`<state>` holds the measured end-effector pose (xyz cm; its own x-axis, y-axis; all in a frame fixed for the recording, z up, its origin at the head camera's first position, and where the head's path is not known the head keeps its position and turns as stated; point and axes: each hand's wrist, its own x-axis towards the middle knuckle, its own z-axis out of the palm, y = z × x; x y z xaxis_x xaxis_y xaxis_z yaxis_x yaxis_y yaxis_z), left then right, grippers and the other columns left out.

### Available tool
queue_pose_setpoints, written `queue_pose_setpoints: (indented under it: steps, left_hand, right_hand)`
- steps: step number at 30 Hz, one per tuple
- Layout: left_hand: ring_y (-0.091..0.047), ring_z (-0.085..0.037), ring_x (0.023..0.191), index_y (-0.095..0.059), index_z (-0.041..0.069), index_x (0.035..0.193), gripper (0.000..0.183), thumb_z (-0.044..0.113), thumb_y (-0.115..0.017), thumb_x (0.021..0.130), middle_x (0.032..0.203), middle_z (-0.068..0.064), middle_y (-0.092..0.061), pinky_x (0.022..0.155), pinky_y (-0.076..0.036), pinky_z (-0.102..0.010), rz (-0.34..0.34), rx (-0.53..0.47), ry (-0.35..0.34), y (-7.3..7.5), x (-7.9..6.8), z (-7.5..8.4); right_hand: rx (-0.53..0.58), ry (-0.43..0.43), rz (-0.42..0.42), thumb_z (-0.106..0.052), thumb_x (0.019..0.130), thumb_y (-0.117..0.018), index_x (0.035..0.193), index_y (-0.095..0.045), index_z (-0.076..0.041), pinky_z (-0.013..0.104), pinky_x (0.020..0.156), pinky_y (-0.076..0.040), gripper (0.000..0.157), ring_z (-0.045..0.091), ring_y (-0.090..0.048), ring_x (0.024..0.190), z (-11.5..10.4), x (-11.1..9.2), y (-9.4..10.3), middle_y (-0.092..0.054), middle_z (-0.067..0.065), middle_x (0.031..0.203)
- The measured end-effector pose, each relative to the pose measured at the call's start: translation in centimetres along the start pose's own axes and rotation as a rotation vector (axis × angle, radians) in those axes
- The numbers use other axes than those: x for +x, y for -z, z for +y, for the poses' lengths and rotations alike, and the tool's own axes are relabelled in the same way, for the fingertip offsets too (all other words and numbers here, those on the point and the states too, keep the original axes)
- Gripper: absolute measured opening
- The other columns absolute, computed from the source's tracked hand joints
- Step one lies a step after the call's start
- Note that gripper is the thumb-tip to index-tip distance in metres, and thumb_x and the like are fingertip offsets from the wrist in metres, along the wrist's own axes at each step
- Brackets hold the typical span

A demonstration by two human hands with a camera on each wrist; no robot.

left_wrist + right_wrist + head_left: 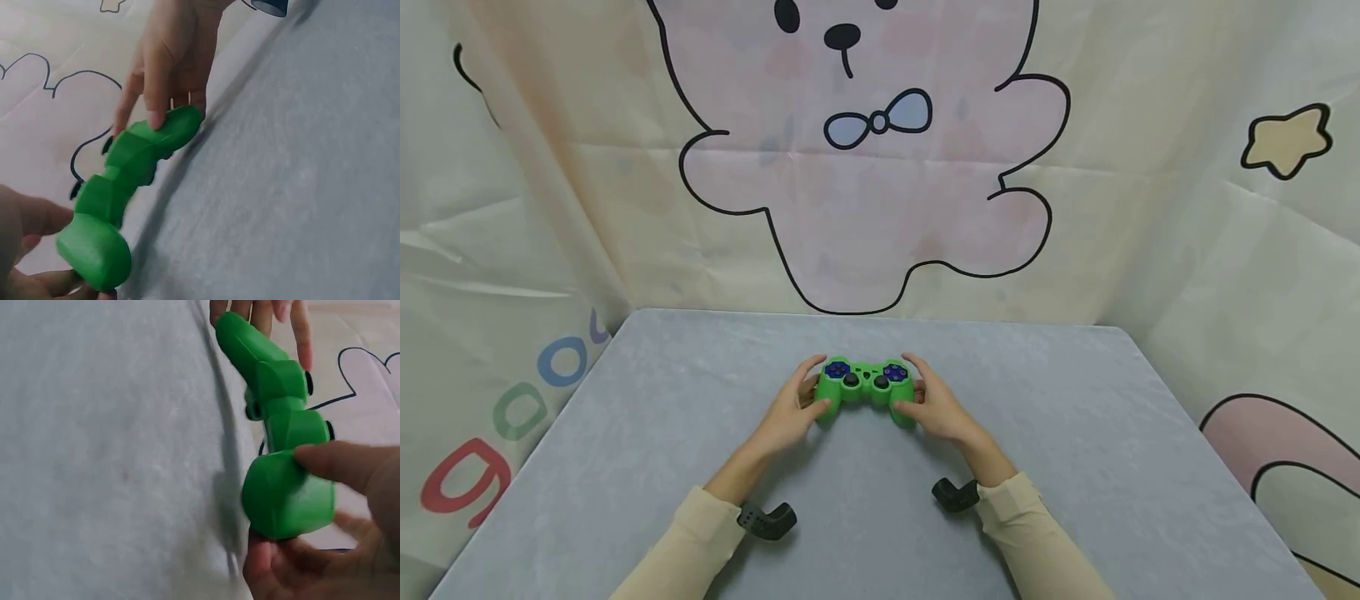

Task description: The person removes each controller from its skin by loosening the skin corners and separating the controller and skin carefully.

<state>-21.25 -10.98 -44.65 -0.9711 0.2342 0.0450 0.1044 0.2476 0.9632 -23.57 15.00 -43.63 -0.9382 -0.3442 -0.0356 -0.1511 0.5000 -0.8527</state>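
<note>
A bright green game controller [865, 382] with blue button pads and two black thumbsticks is held just above the table, its face toward the head camera. My left hand [792, 408] grips its left handle, thumb on the near side and fingers behind. On the opposite handle, my right hand [938, 407] holds on in the same way, index finger stretched along the upper edge. The left wrist view shows the controller [103, 206] end-on between both hands. From the right wrist, the right thumb presses the rounded green grip [287, 494] with fingers beneath it.
A pale grey-blue cloth covers the table [1075, 433]. Behind it hangs a curtain [880, 208] with a large cartoon bear, and printed side curtains flank the table. Each wrist carries a black camera mount, such as the left mount [767, 522].
</note>
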Motion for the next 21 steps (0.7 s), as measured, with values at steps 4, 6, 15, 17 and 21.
queue_pose_setpoints:
  steps: [4, 6, 15, 17, 21]
  left_hand:
    - [-0.049, -0.047, 0.135, -0.033, 0.017, 0.157, 0.072, -0.011, -0.053, 0.093, 0.157, -0.025, -0.038, 0.109, -0.043, -0.059, 0.073, -0.043, -0.036, 0.2, -0.2, 0.9]
    - [-0.052, -0.043, 0.132, -0.035, 0.020, 0.156, 0.074, -0.013, -0.052, 0.092, 0.157, -0.021, -0.039, 0.104, -0.048, -0.053, 0.083, -0.071, -0.047, 0.4, -0.4, 1.5]
    - [-0.053, -0.032, 0.132, -0.021, 0.028, 0.162, 0.086, -0.013, -0.049, 0.092, 0.154, -0.019, -0.047, 0.086, -0.052, -0.027, -0.033, -0.172, -0.085, 1.5, -1.2, 4.0]
    - [-0.056, -0.029, 0.127, -0.020, 0.029, 0.162, 0.086, -0.012, -0.048, 0.092, 0.151, -0.019, -0.052, 0.082, -0.052, -0.026, -0.054, -0.173, -0.097, 1.6, -1.3, 4.4]
    - [-0.057, -0.025, 0.118, -0.024, 0.031, 0.160, 0.085, -0.012, -0.049, 0.090, 0.147, -0.017, -0.055, 0.080, -0.052, -0.028, -0.058, -0.160, -0.117, 2.0, -1.5, 5.2]
  right_hand:
    - [0.083, 0.078, -0.031, -0.004, 0.098, -0.061, 0.163, -0.013, -0.027, 0.037, 0.094, -0.052, 0.084, 0.028, -0.059, 0.119, -0.6, -0.2, 0.0, -0.049, 0.017, 0.145]
    - [0.126, 0.118, -0.053, -0.003, 0.100, -0.056, 0.162, -0.011, -0.029, 0.039, 0.101, -0.050, 0.082, 0.034, -0.054, 0.130, -0.9, -0.3, 0.0, -0.038, 0.018, 0.155]
    - [0.294, 0.317, -0.023, 0.002, 0.101, -0.052, 0.157, -0.024, -0.017, 0.023, 0.085, -0.051, 0.065, 0.017, -0.055, 0.109, -2.5, -0.8, 0.8, -0.047, 0.024, 0.139]
    - [0.311, 0.331, -0.023, 0.001, 0.101, -0.054, 0.156, -0.025, -0.017, 0.022, 0.085, -0.050, 0.065, 0.014, -0.057, 0.108, -3.0, -1.0, 1.1, -0.049, 0.024, 0.138]
    - [0.329, 0.331, -0.031, 0.002, 0.099, -0.056, 0.155, -0.026, -0.020, 0.022, 0.089, -0.050, 0.067, 0.013, -0.057, 0.113, -3.7, -1.5, 1.5, -0.049, 0.023, 0.142]
